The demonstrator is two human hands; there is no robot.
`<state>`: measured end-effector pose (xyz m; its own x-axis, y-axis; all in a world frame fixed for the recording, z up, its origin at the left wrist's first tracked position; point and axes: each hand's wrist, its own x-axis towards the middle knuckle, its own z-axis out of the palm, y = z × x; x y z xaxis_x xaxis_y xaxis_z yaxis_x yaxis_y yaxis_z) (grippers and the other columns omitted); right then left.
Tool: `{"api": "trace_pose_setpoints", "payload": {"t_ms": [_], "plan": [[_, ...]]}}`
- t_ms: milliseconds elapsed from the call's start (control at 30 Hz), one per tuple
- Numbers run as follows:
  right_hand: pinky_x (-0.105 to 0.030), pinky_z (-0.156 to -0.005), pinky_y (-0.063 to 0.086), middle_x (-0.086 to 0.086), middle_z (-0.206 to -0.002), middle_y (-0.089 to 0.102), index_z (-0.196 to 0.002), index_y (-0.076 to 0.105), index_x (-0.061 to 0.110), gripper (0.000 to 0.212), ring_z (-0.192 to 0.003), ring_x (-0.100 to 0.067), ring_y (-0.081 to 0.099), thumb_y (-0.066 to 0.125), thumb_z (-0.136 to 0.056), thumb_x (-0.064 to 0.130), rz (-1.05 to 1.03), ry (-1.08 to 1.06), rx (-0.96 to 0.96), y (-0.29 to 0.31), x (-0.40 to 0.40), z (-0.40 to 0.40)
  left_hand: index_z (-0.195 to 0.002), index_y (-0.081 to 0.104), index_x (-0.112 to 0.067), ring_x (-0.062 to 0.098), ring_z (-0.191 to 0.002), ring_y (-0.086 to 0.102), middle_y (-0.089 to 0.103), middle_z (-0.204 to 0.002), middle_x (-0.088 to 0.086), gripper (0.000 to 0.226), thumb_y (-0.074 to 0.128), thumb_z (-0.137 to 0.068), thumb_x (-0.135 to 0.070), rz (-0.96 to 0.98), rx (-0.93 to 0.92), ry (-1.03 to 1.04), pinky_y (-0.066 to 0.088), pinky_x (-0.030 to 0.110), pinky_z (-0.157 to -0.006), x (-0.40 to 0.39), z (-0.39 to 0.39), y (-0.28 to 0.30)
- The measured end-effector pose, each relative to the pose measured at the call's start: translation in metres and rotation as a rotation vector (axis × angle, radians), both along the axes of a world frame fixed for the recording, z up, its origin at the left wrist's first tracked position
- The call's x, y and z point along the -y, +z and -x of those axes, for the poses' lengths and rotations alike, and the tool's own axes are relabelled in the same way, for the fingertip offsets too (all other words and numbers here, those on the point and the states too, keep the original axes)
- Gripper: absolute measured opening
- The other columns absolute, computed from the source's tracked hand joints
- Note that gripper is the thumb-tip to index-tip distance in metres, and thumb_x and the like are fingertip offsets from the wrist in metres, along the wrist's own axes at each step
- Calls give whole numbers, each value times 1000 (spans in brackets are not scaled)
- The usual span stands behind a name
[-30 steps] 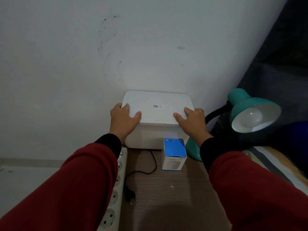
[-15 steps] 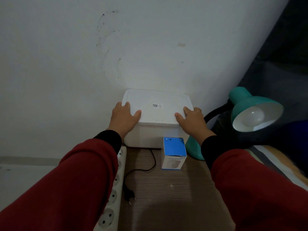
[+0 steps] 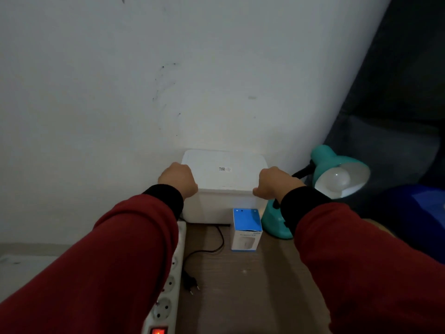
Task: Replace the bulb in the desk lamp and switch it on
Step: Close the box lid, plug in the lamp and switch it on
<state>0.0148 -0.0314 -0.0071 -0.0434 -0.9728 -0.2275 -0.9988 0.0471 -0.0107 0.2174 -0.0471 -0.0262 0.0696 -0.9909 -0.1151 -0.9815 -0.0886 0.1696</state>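
Against the wall, both hands (image 3: 178, 179) (image 3: 274, 183) gripping white box (image 3: 224, 169) edges, fingertips hidden.

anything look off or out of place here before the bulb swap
The black plug lies loose on the wooden table, not in the power strip beside it, though the strip's red switch glows. The wall has dark scuff marks.

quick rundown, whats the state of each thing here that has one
white lidded box: lid on, gripped at both sides
left hand: curled on the box's left edge
right hand: curled on its right edge
desk lamp: bulb fitted, unlit
plug: lying loose, not in a socket
power strip: switch glowing red
bulb carton: upright, closed
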Motion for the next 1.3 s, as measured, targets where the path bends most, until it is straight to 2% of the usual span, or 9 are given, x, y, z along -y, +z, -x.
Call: {"api": "trace_pose_setpoints", "payload": {"t_ms": [300, 400, 567, 767, 900, 967, 1033, 1167, 1300], "plan": [[-30, -73, 41, -14, -122, 56, -117, 55, 2, 36, -97, -28, 56, 54, -92, 28, 9, 31, 36, 25, -49, -23, -109, 59, 0, 25, -82, 54, 57, -110, 15, 30, 55, -89, -21, 37, 16, 56, 42, 24, -68, -56, -27, 35], [-30, -74, 41, -13, -113, 57, -113, 56, 3, 34, -86, -23, 49, 54, -92, 29, 6, 52, 61, 24, -65, -34, -112, 58, 0, 29, -100, 59, 54, -121, 15, 31, 54, -90, -21, 61, 21, 79, 41, 27, -71, -79, -40, 41], [-30, -66, 39, -10, -92, 52, -69, 50, 6, 32, -79, -24, 49, 54, -90, 31, 46, 77, 121, 5, -88, -59, -106, 59, 1, 25, -79, 49, 55, -116, 16, 28, 53, -90, -21, 69, -3, 126, 42, 25, -68, -112, -62, 31], [-32, -103, 38, -13, -130, 58, -127, 57, 5, 44, -122, -28, 51, 53, -93, 31, 68, 156, 257, -38, -112, -90, -70, 57, -1, 29, -86, 59, 64, -91, 15, 36, 50, -88, -31, 15, -104, 115, 42, 29, -72, -139, -80, -12], [-30, -99, 41, -11, -127, 61, -126, 58, 9, 40, -118, -25, 55, 60, -89, 24, 107, 75, 499, -86, -127, -105, -105, 66, -2, 28, -110, 60, 67, -114, 14, 42, 49, -90, -37, -11, -258, 146, 44, 30, -94, -158, -83, -54], [-27, -95, 42, -9, -123, 64, -126, 58, 11, 41, -114, -22, 58, 61, -87, 24, 122, 32, 555, -112, -132, -111, -99, 66, -6, 28, -115, 57, 66, -103, 13, 33, 50, -91, -34, -20, -331, 167, 40, 31, -99, -169, -81, -77], [-24, -88, 44, -8, -120, 65, -124, 59, 13, 40, -110, -21, 60, 62, -86, 23, 123, -46, 649, -137, -138, -116, -95, 61, -14, 26, -115, 57, 63, -97, 7, 22, 50, -92, -32, -38, -395, 191, 39, 30, -99, -176, -80, -99], [-35, -96, 49, -9, -123, 63, -126, 56, 13, 43, -111, -20, 59, 65, -85, 22, 95, -156, 752, -172, -139, -123, -124, 57, -10, 22, -119, 55, 63, -125, 8, 38, 56, -90, -28, -36, -555, 242, 36, 28, -103, -184, -80, -136], [-34, -97, 48, -9, -123, 63, -124, 57, 12, 44, -112, -20, 60, 68, -83, 23, 99, -191, 760, -187, -129, -127, -120, 62, -14, 18, -114, 60, 68, -118, 5, 33, 62, -87, -18, -3, -742, 275, 38, 21, -96, -182, -81, -149]]}}
